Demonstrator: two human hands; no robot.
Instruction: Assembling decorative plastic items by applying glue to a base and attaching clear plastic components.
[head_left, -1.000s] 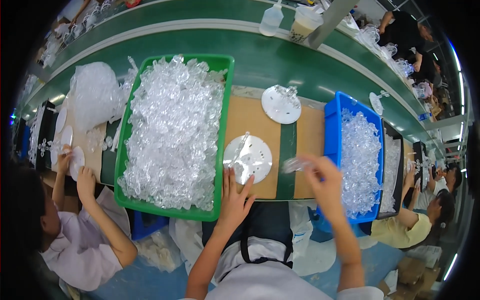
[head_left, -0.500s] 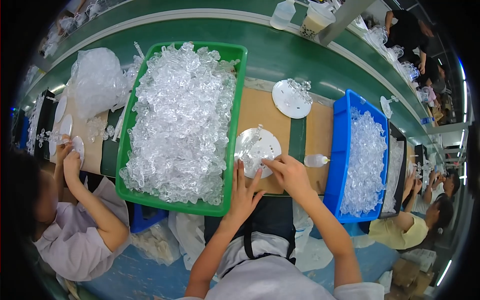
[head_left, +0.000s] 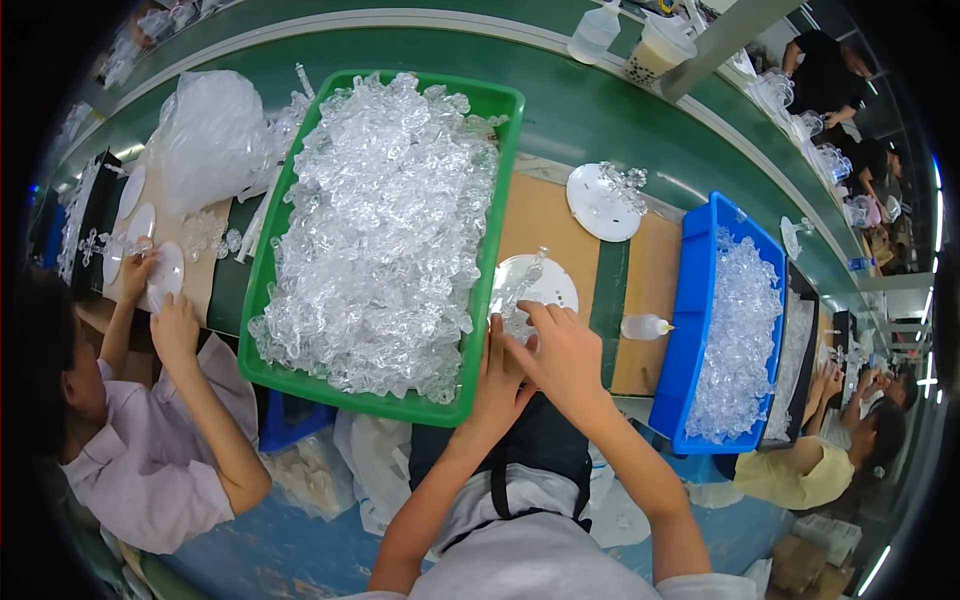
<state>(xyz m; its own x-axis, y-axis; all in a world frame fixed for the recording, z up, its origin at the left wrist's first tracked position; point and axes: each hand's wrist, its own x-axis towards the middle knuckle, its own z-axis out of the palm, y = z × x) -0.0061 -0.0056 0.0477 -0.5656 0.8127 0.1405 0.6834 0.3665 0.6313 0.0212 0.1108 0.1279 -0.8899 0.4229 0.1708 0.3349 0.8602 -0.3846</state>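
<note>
A white round disc [head_left: 548, 283] lies on the brown board [head_left: 540, 215] in front of me, with a clear plastic piece [head_left: 522, 283] standing on it. My right hand [head_left: 562, 352] rests on the disc's near edge, fingers closed over a clear piece against it. My left hand [head_left: 500, 382] touches the disc's near left edge beside the green tray [head_left: 492, 250], which is heaped with clear plastic pieces [head_left: 385, 225]. A small clear squeeze bottle [head_left: 645, 326] lies on the board to the right of my hands.
A blue bin [head_left: 690, 330] of clear pieces stands at right. A second white disc [head_left: 600, 200] lies farther back on the board. A person at my left handles white discs [head_left: 165, 270] beside a clear bag [head_left: 205, 135]. More workers sit at right. A green belt [head_left: 600, 115] runs behind.
My right hand came back from the blue bin to the disc and set down the squeeze bottle on the board. The left hand stayed at the disc's edge.
</note>
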